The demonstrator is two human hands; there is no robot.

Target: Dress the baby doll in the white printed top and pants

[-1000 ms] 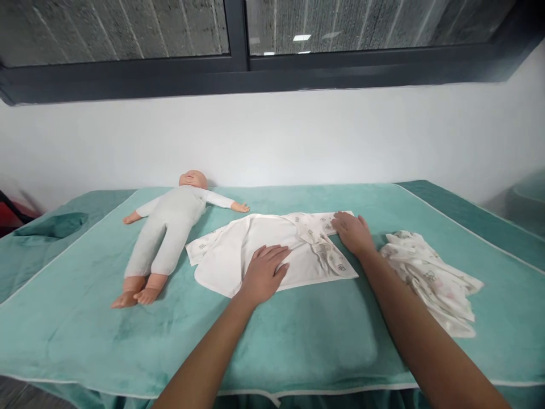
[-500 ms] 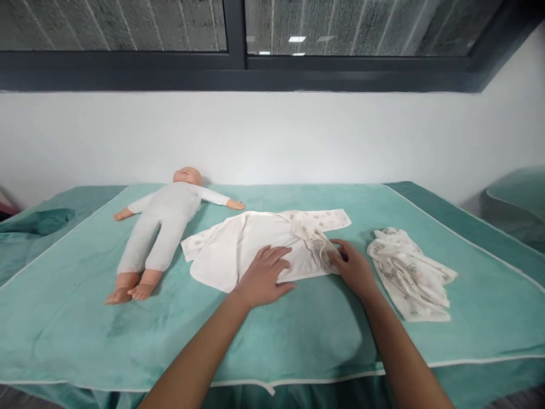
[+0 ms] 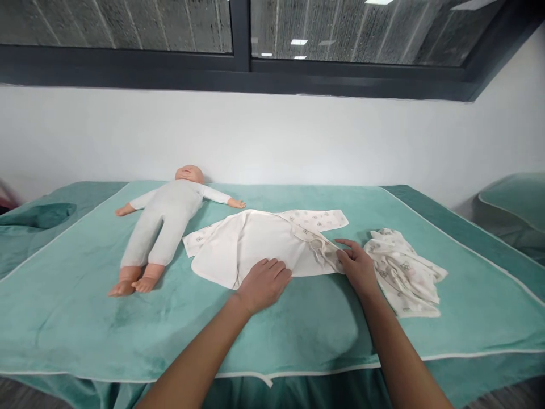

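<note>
The right hand (image 3: 360, 270) had moved from a sleeve (image 3: 330, 220) to a lower corner (image 3: 334, 266) of the white shirt (image 3: 268, 238) spread on the teal cover (image 3: 298, 335), half-open, while the left hand (image 3: 264, 282) curled loosely at the hem (image 3: 313, 276), neither grip clear, an apparent straightening step calling for a light pinch.

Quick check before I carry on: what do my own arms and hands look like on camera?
Both are human and bare: no sleeve shows on the left forearm or right forearm, and no glove, ring, watch or bracelet is visible on the left hand or right hand.
</note>
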